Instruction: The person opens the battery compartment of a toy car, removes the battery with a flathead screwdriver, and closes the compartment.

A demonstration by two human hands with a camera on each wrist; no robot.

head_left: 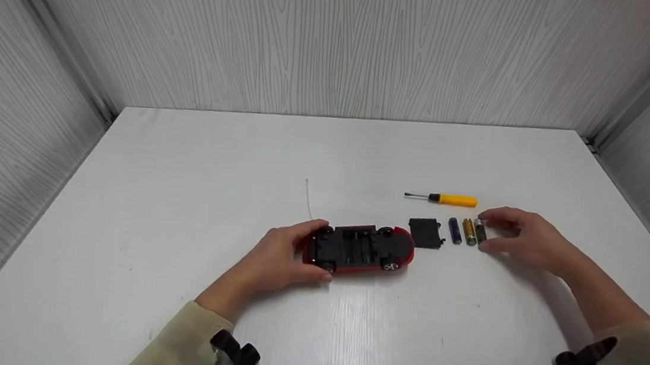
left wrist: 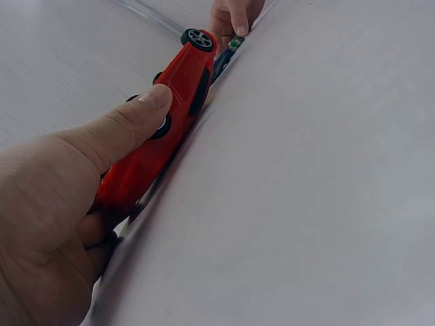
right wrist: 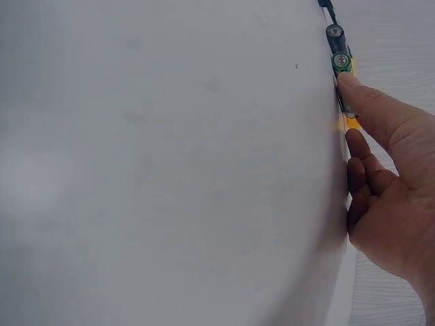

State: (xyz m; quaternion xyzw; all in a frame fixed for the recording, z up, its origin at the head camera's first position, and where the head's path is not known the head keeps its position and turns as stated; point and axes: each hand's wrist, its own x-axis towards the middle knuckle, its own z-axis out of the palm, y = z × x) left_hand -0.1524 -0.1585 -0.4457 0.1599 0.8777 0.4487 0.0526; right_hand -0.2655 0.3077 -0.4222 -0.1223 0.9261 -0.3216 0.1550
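A red toy car [head_left: 399, 250] lies upside down, its black underside showing an open slotted compartment. My left hand [head_left: 279, 258] grips the car's left end, thumb along the near side and fingers on the far side; the left wrist view shows the thumb on the red body [left wrist: 180, 88]. To the right, my right hand [head_left: 534, 241] pinches the rightmost battery, a dark one with a silver end [head_left: 480, 230], lengthwise between thumb and finger. Beside it lie a gold battery [head_left: 469, 231] and a purple battery [head_left: 455, 231].
A black battery cover [head_left: 425, 233] lies between the car and the batteries. Behind them is a yellow-handled screwdriver [head_left: 457, 200], its tip to the left. A thin pale wire [head_left: 308, 199] extends behind the car. Panels enclose the white table [head_left: 214, 160] at the back and sides.
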